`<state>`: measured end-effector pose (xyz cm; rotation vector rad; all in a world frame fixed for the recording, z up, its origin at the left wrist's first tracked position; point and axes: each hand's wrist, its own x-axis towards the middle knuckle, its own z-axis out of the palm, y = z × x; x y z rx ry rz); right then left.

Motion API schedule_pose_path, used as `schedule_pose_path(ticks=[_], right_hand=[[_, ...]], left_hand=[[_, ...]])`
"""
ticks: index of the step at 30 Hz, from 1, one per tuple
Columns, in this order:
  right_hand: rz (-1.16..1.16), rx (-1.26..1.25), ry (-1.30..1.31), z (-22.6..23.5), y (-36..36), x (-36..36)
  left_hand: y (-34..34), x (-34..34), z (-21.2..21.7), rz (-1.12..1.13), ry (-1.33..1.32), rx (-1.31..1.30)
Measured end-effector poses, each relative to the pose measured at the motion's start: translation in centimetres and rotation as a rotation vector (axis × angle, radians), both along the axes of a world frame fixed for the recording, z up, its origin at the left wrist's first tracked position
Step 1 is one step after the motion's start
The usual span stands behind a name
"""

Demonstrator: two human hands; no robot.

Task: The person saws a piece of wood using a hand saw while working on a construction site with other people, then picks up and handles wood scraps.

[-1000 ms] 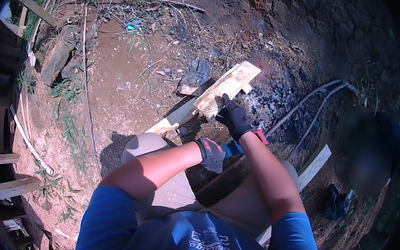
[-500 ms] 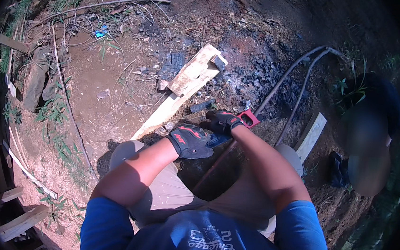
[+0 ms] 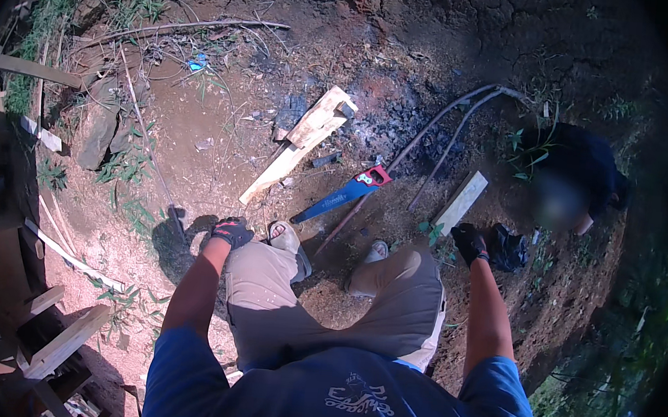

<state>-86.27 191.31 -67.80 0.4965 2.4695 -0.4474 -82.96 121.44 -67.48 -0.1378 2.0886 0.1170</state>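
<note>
Bare red dirt ground, scraps everywhere. Both gloved hands hung empty at the sides, left hand [image 3: 230, 231] loosely curled, right hand [image 3: 468, 242] curled too. The blue handsaw [image 3: 336, 198] lay just ahead of the feet, beside the plank [image 3: 300, 143]. Looked light and whippy; I'd grab its red handle.

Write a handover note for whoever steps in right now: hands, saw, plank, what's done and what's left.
Left hand: gloved, empty, hanging by the left knee.
Right hand: gloved, empty, out to the right near the short board.
Saw: lying on the dirt ahead of the feet, blue blade, red handle, nobody touching it.
Plank: on the ground beyond the saw, apart from both hands.
Done: saw set down, person upright.
Left: cannot tell if the plank is cut through; check first.
</note>
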Motion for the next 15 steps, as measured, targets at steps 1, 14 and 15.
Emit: schedule_pose_path(ticks=[1,14,15], right_hand=[[0.027,0.029,-0.176,1.3,3.2,3.4],[-1.120,-0.422,-0.660,25.8,10.1,36.5],[-1.133,-0.409,-0.555,26.4,10.3,35.6]], left_hand=[[-1.5,1.1,2.3,0.081,0.021,-0.011],[-4.9,9.2,17.9,-0.587,-0.477,-0.023],[-3.0,6.2,18.1,-0.792,-0.411,0.011]])
